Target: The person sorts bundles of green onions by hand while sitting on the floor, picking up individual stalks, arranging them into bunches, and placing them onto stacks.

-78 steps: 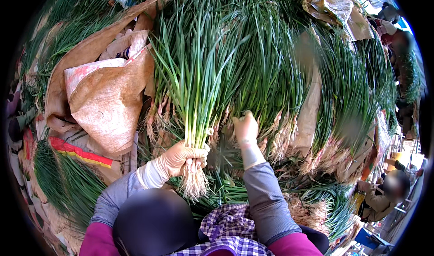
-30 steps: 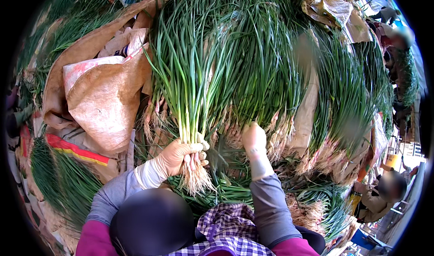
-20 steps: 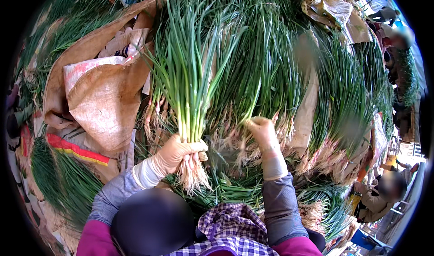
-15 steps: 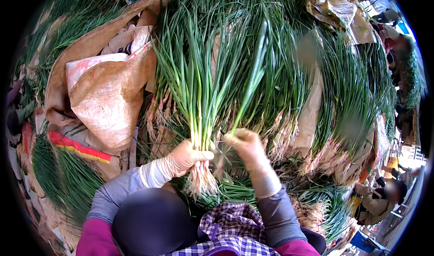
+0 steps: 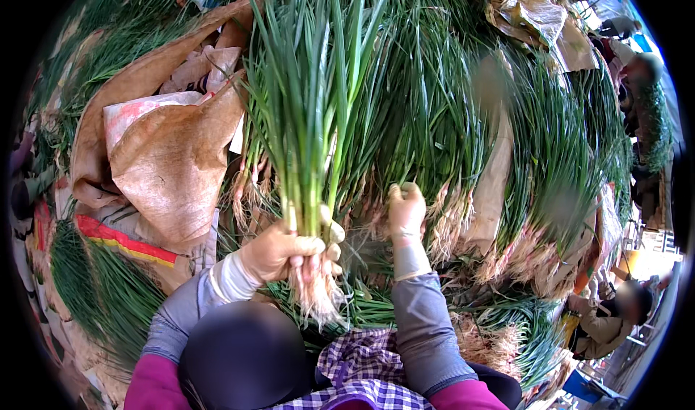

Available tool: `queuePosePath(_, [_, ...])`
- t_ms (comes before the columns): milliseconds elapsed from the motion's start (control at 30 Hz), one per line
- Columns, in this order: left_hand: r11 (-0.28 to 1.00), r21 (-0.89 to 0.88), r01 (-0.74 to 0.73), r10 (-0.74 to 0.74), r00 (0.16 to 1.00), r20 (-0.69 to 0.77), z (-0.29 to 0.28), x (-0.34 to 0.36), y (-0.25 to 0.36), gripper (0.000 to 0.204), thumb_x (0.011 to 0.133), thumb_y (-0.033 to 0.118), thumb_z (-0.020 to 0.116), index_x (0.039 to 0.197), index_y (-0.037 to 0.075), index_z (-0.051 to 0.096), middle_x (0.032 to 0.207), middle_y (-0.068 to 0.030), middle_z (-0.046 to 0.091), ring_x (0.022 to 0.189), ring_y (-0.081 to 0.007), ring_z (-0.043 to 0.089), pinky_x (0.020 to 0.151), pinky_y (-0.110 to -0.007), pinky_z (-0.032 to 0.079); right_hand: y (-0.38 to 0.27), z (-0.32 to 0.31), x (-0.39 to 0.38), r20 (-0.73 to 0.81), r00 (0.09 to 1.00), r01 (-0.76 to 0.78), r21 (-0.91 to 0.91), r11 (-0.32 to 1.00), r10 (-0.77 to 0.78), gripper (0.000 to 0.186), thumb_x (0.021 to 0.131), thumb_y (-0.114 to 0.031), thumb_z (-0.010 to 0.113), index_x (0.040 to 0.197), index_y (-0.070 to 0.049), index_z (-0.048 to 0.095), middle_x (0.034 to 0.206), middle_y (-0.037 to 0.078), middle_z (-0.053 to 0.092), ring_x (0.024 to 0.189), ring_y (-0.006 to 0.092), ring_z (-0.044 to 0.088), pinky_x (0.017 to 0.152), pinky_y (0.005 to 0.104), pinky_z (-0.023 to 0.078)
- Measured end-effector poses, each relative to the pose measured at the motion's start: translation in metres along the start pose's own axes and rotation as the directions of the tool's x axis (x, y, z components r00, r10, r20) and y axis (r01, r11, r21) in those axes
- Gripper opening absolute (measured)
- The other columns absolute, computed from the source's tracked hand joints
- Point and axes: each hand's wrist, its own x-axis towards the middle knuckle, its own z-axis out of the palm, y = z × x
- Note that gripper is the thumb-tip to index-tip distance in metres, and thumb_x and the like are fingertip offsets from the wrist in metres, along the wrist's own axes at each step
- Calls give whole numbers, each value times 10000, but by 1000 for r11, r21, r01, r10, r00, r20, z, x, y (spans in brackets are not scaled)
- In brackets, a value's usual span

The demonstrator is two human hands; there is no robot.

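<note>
Inside the closed left hand [image 5: 286, 252], a green onion bunch [image 5: 313, 186], leaves [image 5: 308, 99] above, roots [image 5: 316, 300] below.

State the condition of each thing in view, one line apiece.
Left hand: gloved, closed around the stems of the held onion bunch.
Held onion bunch: roots attached, leaves spreading.
Right hand: gloved, curled at the stem bases of the laid-out onions; whether it grips any is unclear.
Laid-out onions: side by side, leaves green, roots attached.
Brown sack: rumpled, folded over.
Upper-right sheeting: crumpled.
</note>
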Motion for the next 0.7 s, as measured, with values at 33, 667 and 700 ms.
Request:
queuePosePath(33, [990,-10,139,-139,983,-118,-6,5,0,421,812,5,577,1208,41,438,910,-157,588,702,-230,630,824,-429,523,-11,-12,-2,109,987,-150,345,927,119,292,841,-224,639,988,22,581,828,116,654,691,174,610,623,265,478])
queuePosePath(667, [952,90,292,-261,931,-257,-35,4,-53,187,803,5,589,975,3,514,784,-137,616,668,-229,631,694,-367,543,-28,-10,-93,623,781,-491,659,570,-48,90,892,-123,575,932,-43,563,764,-2,569,594,76,455,530,215,396])
queuePosePath(700, [949,56,310,-288,926,-244,-34,5,-52,181,806,9,585,973,2,516,785,-137,615,674,-228,632,697,-370,544,-33,-11,-95,531,844,-339,634,695,-73,92,900,-130,563,913,-39,556,756,3,565,586,82,445,520,220,391])
